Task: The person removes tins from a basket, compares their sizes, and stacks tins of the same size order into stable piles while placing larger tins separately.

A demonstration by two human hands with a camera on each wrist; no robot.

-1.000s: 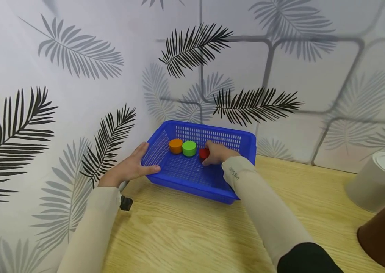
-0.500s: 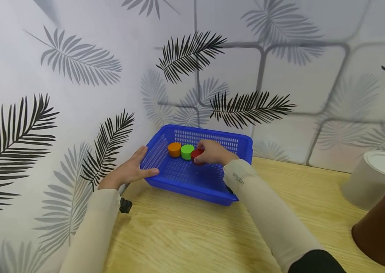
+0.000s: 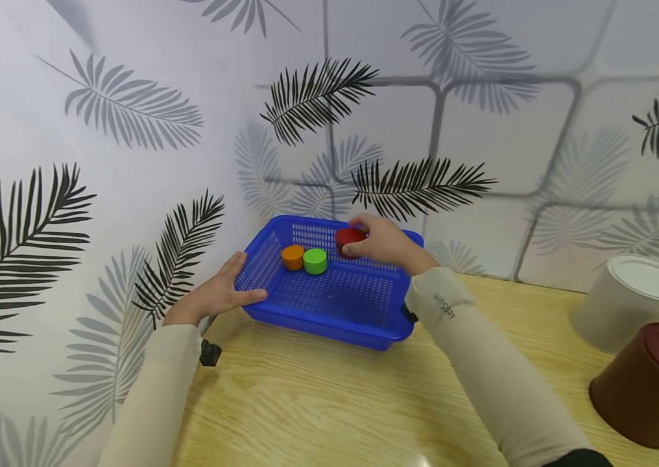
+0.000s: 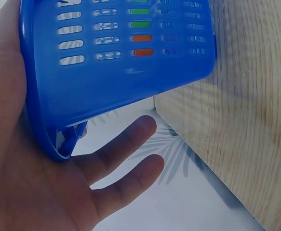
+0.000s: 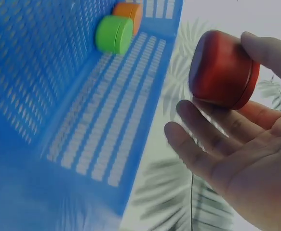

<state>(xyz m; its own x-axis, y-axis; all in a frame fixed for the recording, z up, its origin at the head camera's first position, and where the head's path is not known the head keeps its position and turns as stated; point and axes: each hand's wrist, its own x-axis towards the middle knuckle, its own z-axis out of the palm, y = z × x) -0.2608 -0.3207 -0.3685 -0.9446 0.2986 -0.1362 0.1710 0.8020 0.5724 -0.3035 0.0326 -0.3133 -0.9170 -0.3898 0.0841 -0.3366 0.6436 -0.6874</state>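
A blue slotted plastic basket (image 3: 318, 327) stands on the wooden table against the wall. My left hand (image 3: 215, 295) rests at its left end, the rim against the palm; in the left wrist view two fingers (image 4: 130, 180) stretch out straight below the rim. With thumb and fingers my right hand (image 3: 386, 245) grips a small red round lidded jar (image 3: 348, 243), raised near the basket's back rim. In the right wrist view the red jar (image 5: 222, 67) is tilted sideways. Inside the basket, a green jar (image 3: 314, 262) and an orange jar (image 3: 292, 258) sit side by side.
To the right on the table are a white tub (image 3: 627, 305) and a dark red-brown tub (image 3: 650, 389). A leaf-patterned wall (image 3: 283, 52) runs close behind the basket and along the left. Bare wooden table (image 3: 329, 402) shows in front.
My right hand has gripped the red jar, shifted it left beside the green one, then lifted it up toward the back rim. The left hand keeps its place on the basket.
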